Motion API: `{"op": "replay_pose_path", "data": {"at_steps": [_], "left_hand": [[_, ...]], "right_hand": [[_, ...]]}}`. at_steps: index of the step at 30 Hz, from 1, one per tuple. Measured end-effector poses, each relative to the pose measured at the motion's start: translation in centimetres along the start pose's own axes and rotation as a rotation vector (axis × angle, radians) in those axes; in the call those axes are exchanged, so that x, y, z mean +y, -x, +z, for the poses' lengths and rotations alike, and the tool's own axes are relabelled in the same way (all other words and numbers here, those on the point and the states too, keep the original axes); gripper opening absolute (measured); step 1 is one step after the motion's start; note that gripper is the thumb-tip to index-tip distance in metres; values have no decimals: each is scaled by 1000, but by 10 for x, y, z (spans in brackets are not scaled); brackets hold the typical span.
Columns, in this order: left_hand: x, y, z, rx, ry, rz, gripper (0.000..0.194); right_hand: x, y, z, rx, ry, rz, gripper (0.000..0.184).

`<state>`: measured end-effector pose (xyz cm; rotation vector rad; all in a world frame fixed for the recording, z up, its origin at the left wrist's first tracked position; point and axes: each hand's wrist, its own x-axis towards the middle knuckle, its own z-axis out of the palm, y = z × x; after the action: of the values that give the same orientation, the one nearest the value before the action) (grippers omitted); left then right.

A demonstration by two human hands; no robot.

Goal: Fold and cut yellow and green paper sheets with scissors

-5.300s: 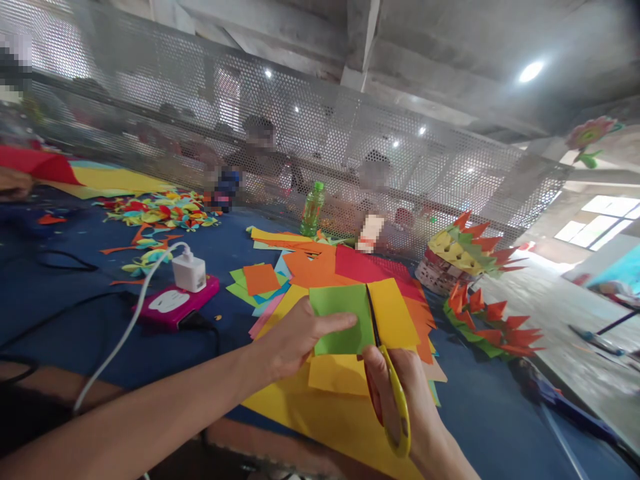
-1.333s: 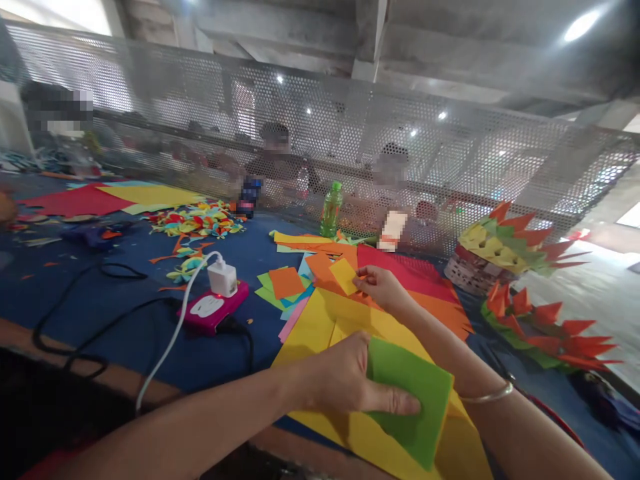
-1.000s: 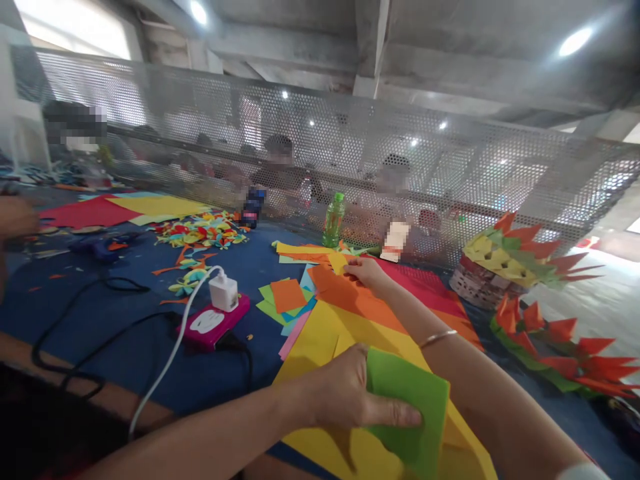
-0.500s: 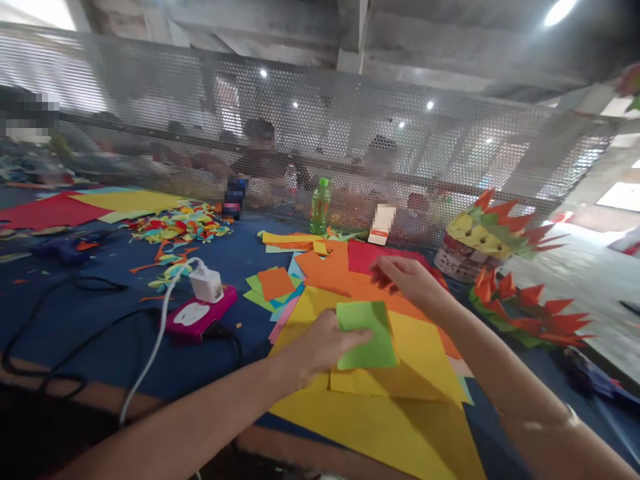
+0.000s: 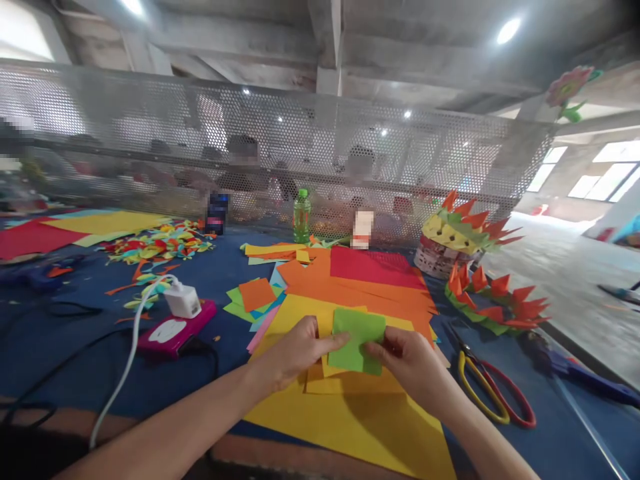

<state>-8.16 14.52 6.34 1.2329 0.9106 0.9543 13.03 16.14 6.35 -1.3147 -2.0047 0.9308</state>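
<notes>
A square of green paper (image 5: pixel 356 333) is held up between both hands, above the yellow sheets (image 5: pixel 370 427). My left hand (image 5: pixel 305 347) pinches its left edge, thumb on top. On the other edge, my right hand (image 5: pixel 407 357) grips the same square with its thumb and fingers. Smaller yellow-orange pieces (image 5: pixel 345 387) lie just under the green paper. Beyond them are orange sheets (image 5: pixel 345 287) and a red sheet (image 5: pixel 370 265). Beside the stack at left lies a small orange square (image 5: pixel 257 294) on green and blue pieces.
Yellow-and-red-handled scissors (image 5: pixel 495 393) lie at right, near a glue gun (image 5: pixel 575 373). Behind them sit an orange-and-green paper ring (image 5: pixel 495 307) and a woven paper basket (image 5: pixel 450 243). A magenta power strip (image 5: pixel 177 330) with cables stands left. A green bottle (image 5: pixel 302 217) stands at the back.
My right hand has come down from over the orange sheets and taken hold of the green paper's right edge. The view has shifted right, bringing the scissors into sight.
</notes>
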Motion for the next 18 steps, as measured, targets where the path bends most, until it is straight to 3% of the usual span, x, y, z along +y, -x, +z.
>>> {"op": "replay_pose_path", "data": {"at_steps": [4,10,13,16,18], "left_hand": [[5,-1,-3,-12,-12,-61,39],[1,-7,-15,254,-239,-46,48],[0,-8,-15,219,-220,-44,37],[1,-8,-12,178,-187,-58,37],[1,-7,-11,182,-157,-84,40]], "right_hand": [[10,1,-7,36,-24,6,29],[33,10,-16,248,-214,62,42],[30,16,-13,215,-210,32,47],[22,19,-6,132,-43,-28,39],[21,19,-4,147,65,-51,40]]}}
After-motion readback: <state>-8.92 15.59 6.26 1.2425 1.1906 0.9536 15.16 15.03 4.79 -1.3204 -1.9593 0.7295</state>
